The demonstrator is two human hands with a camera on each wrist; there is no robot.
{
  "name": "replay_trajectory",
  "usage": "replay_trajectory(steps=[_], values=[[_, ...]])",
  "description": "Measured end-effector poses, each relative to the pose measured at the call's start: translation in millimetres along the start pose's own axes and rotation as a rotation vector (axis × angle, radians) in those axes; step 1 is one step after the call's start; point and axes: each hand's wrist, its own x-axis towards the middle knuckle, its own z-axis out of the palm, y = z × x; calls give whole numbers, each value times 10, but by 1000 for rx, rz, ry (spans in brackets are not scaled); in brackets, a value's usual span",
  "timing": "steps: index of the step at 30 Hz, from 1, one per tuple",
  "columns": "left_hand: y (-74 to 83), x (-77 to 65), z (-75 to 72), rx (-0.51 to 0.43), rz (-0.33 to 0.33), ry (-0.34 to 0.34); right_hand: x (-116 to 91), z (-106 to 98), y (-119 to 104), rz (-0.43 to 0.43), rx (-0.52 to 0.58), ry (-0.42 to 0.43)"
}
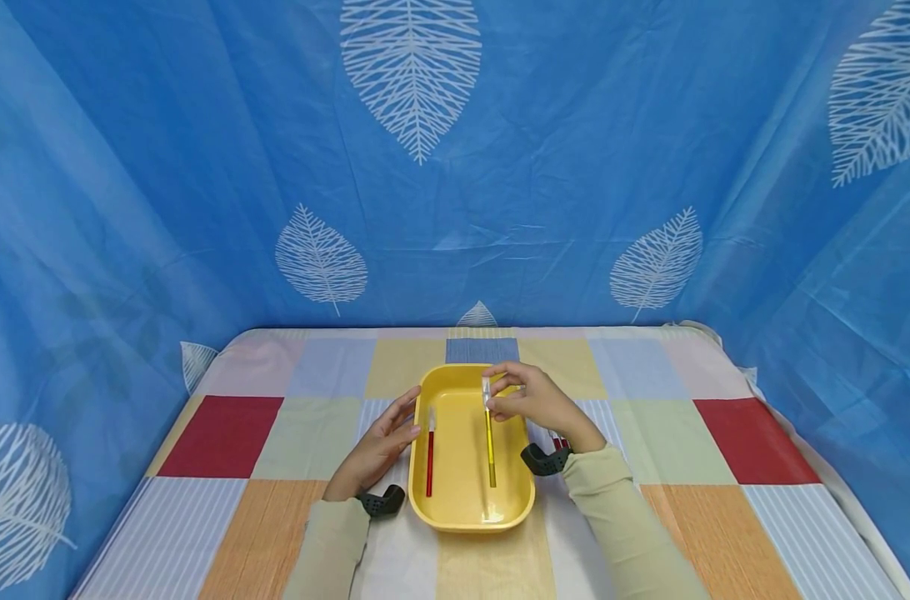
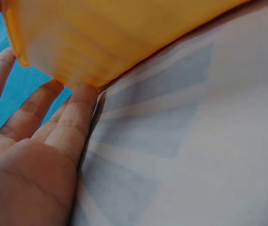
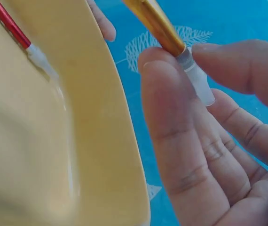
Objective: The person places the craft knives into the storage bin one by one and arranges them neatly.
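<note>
My right hand (image 1: 526, 396) pinches a yellow craft knife (image 1: 490, 446) by its translucent cap (image 3: 202, 84), between thumb and fingers. The knife hangs over the right half of a yellow tray (image 1: 462, 521), its slim metallic handle pointing toward me. A red craft knife (image 1: 429, 462) with a whitish cap lies inside the tray along its left side; its capped end shows in the right wrist view. My left hand (image 1: 380, 446) is at the tray's left side, fairly straight fingers (image 2: 73, 117) touching the outer wall.
More slim red items with pale ends (image 1: 557, 440) lie right of the tray, partly hidden by my right wrist. A patchwork cloth (image 1: 305, 433) covers the table. Blue curtains (image 1: 530, 183) with white leaf prints hang behind it and at both sides.
</note>
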Motion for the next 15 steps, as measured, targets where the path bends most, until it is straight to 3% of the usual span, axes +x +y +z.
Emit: replay_trajectory(steps=[15], values=[[11, -4, -1, 4, 3, -2, 191, 218, -16, 92, -18, 2]])
